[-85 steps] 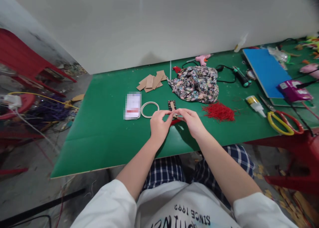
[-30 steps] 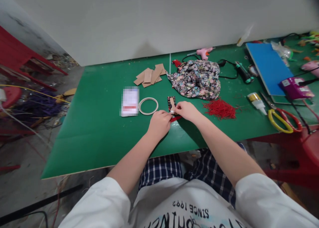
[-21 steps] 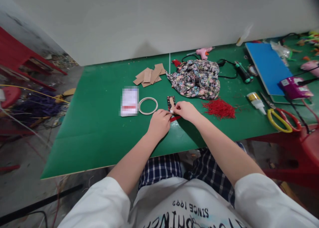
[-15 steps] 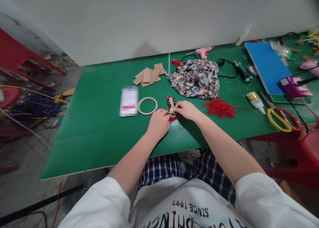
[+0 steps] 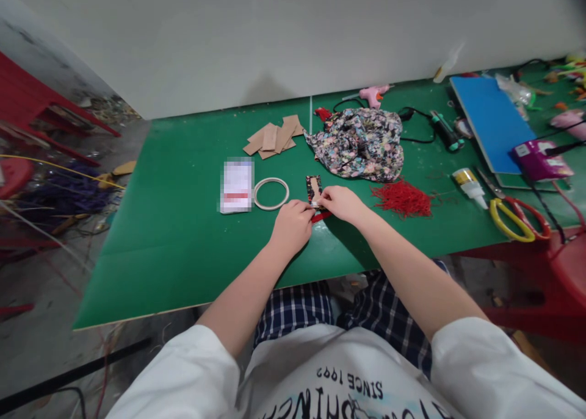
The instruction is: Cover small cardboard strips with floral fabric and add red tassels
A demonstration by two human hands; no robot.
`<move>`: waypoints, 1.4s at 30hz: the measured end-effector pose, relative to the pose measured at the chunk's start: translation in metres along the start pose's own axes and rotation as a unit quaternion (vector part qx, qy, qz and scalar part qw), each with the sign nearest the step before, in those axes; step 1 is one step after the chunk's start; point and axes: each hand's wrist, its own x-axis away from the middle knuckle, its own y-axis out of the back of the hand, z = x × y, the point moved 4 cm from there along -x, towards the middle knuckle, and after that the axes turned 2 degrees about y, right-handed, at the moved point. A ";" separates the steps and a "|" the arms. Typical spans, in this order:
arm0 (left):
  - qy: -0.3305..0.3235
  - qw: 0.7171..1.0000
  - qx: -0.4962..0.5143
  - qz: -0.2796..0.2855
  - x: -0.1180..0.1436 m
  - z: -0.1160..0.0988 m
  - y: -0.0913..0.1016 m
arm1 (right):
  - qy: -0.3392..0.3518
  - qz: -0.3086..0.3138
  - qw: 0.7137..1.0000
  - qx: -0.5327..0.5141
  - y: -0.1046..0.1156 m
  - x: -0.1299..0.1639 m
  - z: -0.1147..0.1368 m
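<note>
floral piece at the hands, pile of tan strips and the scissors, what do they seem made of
Floral piece: flower pattern suggests printed cloth; too small to tell its finish. Tan strips: likely cardboard, matte brown, flat, straight-edged. Scissors: grey blades, apparently metal; handles probably smooth plastic, from their even yellow and red.

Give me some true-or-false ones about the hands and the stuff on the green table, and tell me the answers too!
1. The left hand and the right hand are both at the small floral strip. True.
2. The scissors have two blue handles. False: the scissors have one yellow handle and one red.
3. The pale ring lies flat on the green table. True.
4. The red threads are heaped on top of the bunched floral cloth. False: the red threads lie on the green table, on the person's side of the cloth.
5. The glue gun is pink. True.
</note>
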 end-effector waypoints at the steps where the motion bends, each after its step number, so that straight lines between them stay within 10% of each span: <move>1: -0.001 1.000 -0.001 -0.001 0.000 0.000 0.000 | -0.001 0.000 1.000 0.003 0.000 0.000 0.000; 42: -0.004 0.999 -0.044 0.022 0.001 -0.007 0.007 | 0.005 -0.003 0.998 0.066 0.000 0.001 0.012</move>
